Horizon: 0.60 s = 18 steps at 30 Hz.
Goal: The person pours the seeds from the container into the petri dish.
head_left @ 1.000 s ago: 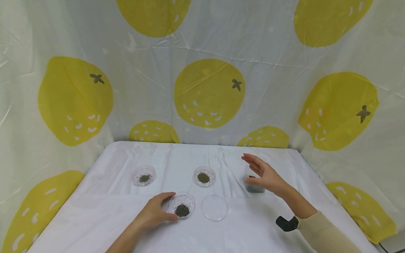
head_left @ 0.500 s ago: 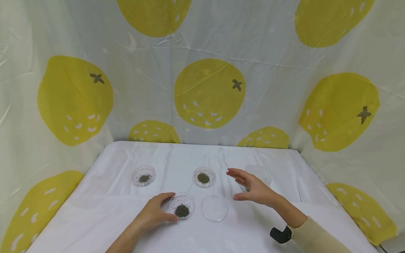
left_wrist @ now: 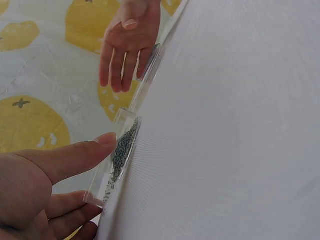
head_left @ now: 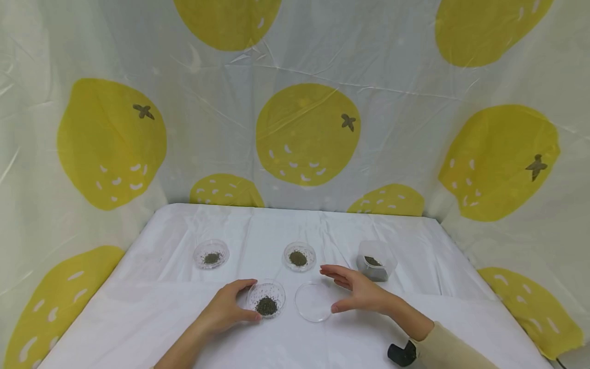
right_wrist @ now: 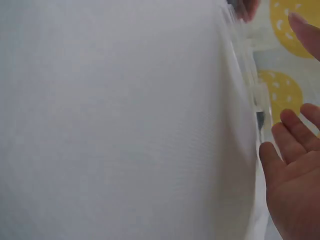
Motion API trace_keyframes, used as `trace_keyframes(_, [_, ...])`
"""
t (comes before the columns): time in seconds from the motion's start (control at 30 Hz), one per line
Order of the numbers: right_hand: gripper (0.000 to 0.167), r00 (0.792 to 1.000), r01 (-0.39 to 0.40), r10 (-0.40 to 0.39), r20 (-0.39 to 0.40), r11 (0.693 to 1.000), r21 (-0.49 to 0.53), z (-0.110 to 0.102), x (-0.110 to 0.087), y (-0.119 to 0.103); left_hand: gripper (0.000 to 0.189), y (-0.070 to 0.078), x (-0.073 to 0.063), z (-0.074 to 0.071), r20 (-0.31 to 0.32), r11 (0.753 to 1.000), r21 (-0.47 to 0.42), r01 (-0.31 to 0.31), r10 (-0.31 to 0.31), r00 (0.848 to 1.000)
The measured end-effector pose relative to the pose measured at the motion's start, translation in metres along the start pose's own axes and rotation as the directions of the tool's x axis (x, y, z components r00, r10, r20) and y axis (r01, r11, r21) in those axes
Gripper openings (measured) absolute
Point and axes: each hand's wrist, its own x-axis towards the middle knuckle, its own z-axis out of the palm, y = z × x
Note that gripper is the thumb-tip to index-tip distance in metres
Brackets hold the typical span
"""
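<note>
My left hand (head_left: 227, 309) grips a clear petri dish (head_left: 274, 288) by its sides, thumb at the near edge and fingers at the far one. Dark green-grey granules (head_left: 266, 306) lie heaped in it, with specks scattered round. Up close in the left wrist view, the thumb presses on the dish wall (left_wrist: 102, 175). Just right of the dish a clear round lid (head_left: 313, 302) lies on the white cloth. My right hand (head_left: 361, 293) hovers at that lid's right edge, fingers extended and thumb apart, holding nothing; its palm (right_wrist: 295, 195) shows in the right wrist view.
Two more petri dishes with dark granules stand farther back, one on the left (head_left: 223, 249) and one near the middle (head_left: 311, 250). A clear plastic tub (head_left: 389, 256) of dark granules stands behind my right hand. A lemon-print curtain (head_left: 207, 128) encloses the table.
My right hand has moved left and toward me, from in front of the plastic tub to beside the lid, uncovering the tub. The left hand and its petri dish stay in place.
</note>
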Motion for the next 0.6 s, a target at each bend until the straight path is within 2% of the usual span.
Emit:
trace_keyframes(0.1, [0.09,1.0,0.02,-0.019,0.012,0.999,-0.044,0.005,0.003,0.004,0.086,0.0,0.0,0.0,-0.003,1.0,0.001,0.003,-0.003,1.0])
trace_keyframes(0.23, [0.094,1.0,-0.002,0.005,0.027,0.992,-0.124,0.01,0.005,0.006,0.086,0.0,0.0,0.001,-0.003,1.0,0.003,0.01,-0.01,1.0])
trace_keyframes(0.43, [0.1,0.996,-0.047,0.067,0.051,0.945,-0.323,0.012,0.01,0.006,0.086,0.0,0.001,0.001,-0.017,1.0,0.008,0.019,-0.019,1.0])
trace_keyframes(0.6, [0.098,0.992,-0.035,0.077,0.098,0.93,-0.367,0.015,0.012,0.001,0.086,0.002,0.0,0.001,-0.028,0.999,0.016,0.028,-0.027,0.999])
